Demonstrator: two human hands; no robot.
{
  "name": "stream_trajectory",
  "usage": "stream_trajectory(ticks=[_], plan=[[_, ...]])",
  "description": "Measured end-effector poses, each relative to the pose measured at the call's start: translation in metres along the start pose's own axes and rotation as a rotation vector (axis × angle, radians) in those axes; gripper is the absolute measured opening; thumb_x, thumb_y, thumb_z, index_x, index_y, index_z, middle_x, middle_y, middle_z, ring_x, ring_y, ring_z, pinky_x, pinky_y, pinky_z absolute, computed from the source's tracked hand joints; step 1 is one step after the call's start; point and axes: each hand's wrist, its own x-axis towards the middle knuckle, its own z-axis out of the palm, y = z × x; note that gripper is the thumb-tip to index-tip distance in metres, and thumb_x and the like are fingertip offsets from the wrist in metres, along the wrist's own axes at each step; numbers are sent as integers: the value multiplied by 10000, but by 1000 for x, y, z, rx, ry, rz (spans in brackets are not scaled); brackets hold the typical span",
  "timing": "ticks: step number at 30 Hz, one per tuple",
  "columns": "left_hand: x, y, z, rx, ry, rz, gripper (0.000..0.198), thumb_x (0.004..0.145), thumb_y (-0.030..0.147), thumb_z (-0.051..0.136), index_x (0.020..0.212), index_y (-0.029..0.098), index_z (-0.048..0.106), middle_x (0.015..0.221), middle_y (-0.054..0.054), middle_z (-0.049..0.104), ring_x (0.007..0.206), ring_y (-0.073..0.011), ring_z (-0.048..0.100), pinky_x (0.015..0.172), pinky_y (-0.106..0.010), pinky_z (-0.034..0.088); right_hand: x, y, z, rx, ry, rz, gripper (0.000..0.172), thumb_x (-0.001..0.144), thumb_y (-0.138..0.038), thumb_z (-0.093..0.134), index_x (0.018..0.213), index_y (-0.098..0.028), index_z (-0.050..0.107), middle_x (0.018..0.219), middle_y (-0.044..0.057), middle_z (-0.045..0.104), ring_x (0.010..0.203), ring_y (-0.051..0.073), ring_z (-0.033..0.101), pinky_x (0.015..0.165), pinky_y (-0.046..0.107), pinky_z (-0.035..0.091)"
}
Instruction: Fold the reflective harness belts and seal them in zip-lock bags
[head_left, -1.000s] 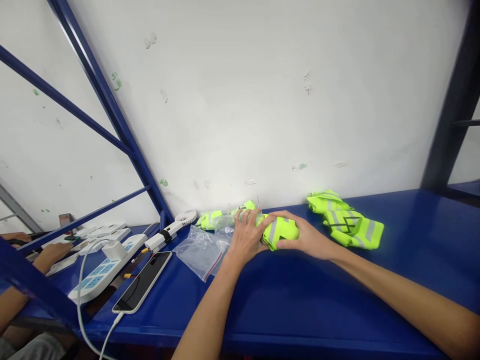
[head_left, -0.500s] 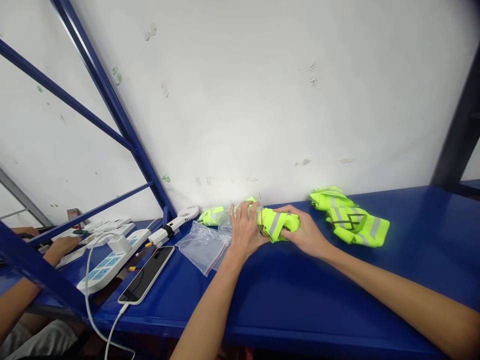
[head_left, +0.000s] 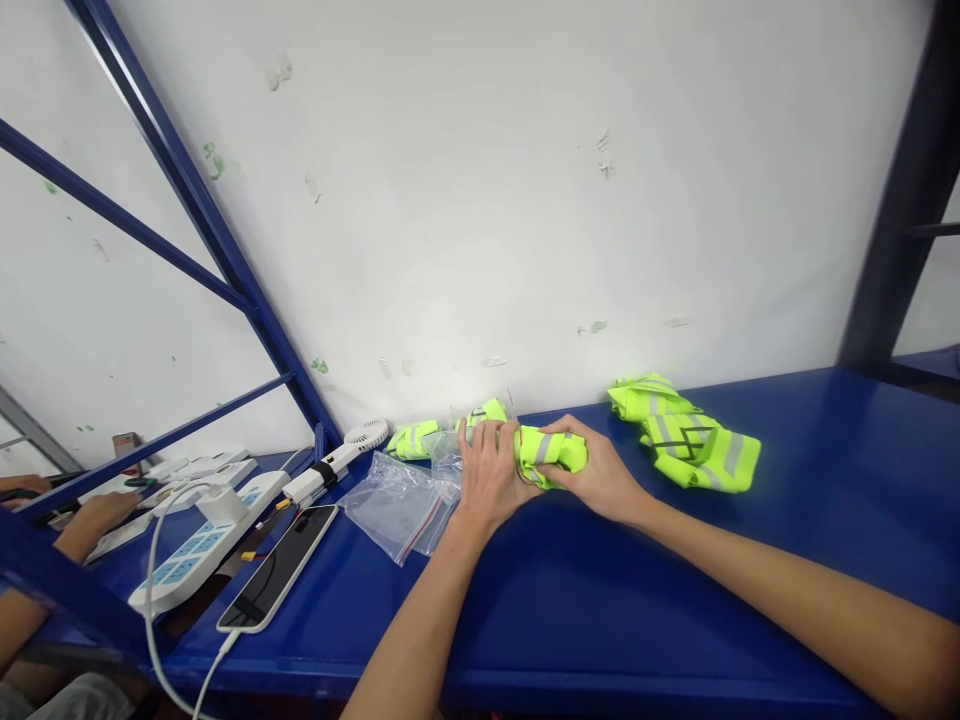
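Note:
A rolled fluorescent yellow reflective vest (head_left: 551, 452) with silver bands lies across the blue tabletop, between my two hands. My right hand (head_left: 596, 470) is closed round its right end, thumb in front and fingers behind. My left hand (head_left: 489, 468) curls over a clear zip bag at the vest's left end, and its fingertips are partly hidden. The edge of this bag shows beside the vest. Left of my left hand lie flat clear zip bags (head_left: 397, 505) with a red seal line. More yellow vests (head_left: 412, 440) lie behind them, near the wall.
Another crumpled yellow vest (head_left: 686, 435) lies at the right. On the left are a phone (head_left: 279, 570) on a charging cable, a white handheld fan (head_left: 366, 434) and a power strip (head_left: 206, 545). A blue frame post (head_left: 217, 230) rises beside them. Another person's hand (head_left: 105, 515) is beyond it.
My right hand has moved slightly left toward my left hand with the rolled vest, and less of the vest shows between them. The view has shifted a little to the right.

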Motion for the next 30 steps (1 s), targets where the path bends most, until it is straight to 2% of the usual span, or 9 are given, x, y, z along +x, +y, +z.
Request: stream_trajectory(ticks=[6, 12, 16, 18, 22, 26, 30], plan=[[-1, 4, -1, -26, -5, 14, 646, 654, 513, 658, 1166, 154, 497, 1073, -118, 581, 1053, -300, 536, 1129, -575, 160, 3, 5, -4, -22, 21, -18, 287, 682, -210, 671, 959, -221, 595, 886, -2, 663, 759, 181, 589, 698, 281, 450], [-2, 5, 2, -25, 2, 28, 655, 664, 515, 664, 1176, 151, 477, 1094, -128, 580, 1067, -306, 541, 1117, -589, 175, 4, 6, -3, -40, 26, -39, 287, 665, -183, 654, 945, -218, 606, 852, -9, 658, 737, 176, 581, 675, 273, 442], [-4, 3, 3, -76, -19, 57, 683, 649, 566, 675, 1156, 158, 467, 1067, -121, 597, 1046, -308, 554, 1115, -602, 159, 0, 5, -2, -65, -14, -31, 290, 665, -178, 640, 948, -223, 604, 828, -16, 672, 669, 163, 568, 622, 265, 439], [-4, 1, -1, -133, -28, 77, 717, 627, 603, 693, 1145, 167, 458, 1062, -109, 603, 1046, -297, 558, 1120, -591, 161, -2, 3, -3, -82, -46, -52, 312, 665, -164, 634, 969, -231, 601, 881, -5, 689, 715, 178, 600, 655, 277, 459], [0, -5, -11, -263, -83, 89, 775, 581, 681, 721, 1125, 201, 449, 1064, -81, 605, 1051, -275, 568, 1121, -557, 186, -3, 1, -8, -154, -63, -214, 362, 649, -133, 650, 991, -248, 623, 1023, 31, 703, 902, 234, 639, 816, 342, 477], [0, -12, -17, -351, -200, 125, 814, 550, 728, 714, 1133, 221, 456, 1063, -53, 615, 1045, -253, 581, 1125, -527, 192, -3, 9, -13, -262, -142, -428, 360, 657, -181, 715, 1001, -270, 659, 1126, 61, 698, 912, 255, 625, 821, 392, 474], [-2, -15, -16, -332, -194, 154, 754, 612, 710, 689, 1134, 211, 472, 1071, -59, 619, 1069, -245, 574, 1127, -505, 207, -4, 18, -11, -347, -196, -514, 361, 694, -227, 719, 1045, -279, 653, 1182, 72, 679, 916, 266, 607, 805, 411, 476]])
